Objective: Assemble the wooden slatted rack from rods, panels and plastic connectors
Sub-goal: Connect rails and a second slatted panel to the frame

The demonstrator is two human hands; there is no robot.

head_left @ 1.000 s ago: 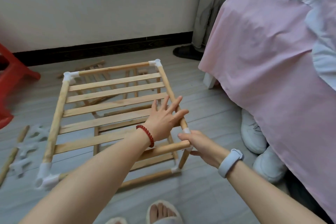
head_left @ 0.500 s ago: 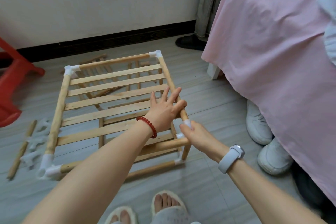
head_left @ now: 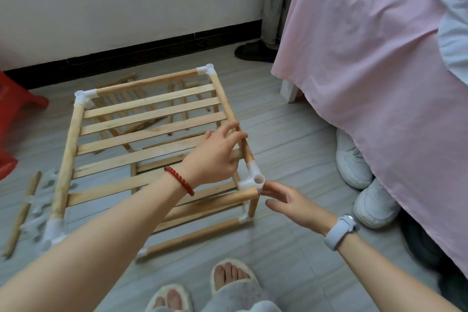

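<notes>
Wooden rack [head_left: 141, 132] standing on the grey floor [head_left: 291, 139], next to a bed with a pink sheet [head_left: 367, 58]. Slats across the top, round rods along the sides, white plastic corners.

Left hand [head_left: 215, 157] reaching over the top of the rack, near the close right corner. Fingers curled over the right side rod [head_left: 225, 106], thumb under, holding it. Red bead band [head_left: 179, 180] on that wrist.

Right hand [head_left: 291, 202] just beside the close right connector [head_left: 253, 180]. Fingers loose and spread apart, holding nothing. One fingertip touching the connector, or very nearly; hard to tell which. Connector's top hole open, facing up. Pale watch [head_left: 340, 232] on that wrist.

More white connectors [head_left: 40, 205] lying on the floor left of the rack, with a loose rod [head_left: 21, 213] beside them. Extra wooden pieces on the floor behind and under the rack. Red stool [head_left: 15, 114] at the far left. White shoes [head_left: 364, 185] poking out from under the bed. Dark slipper [head_left: 253, 50] by the wall. Two feet in fluffy slippers [head_left: 228, 284] at the bottom.
</notes>
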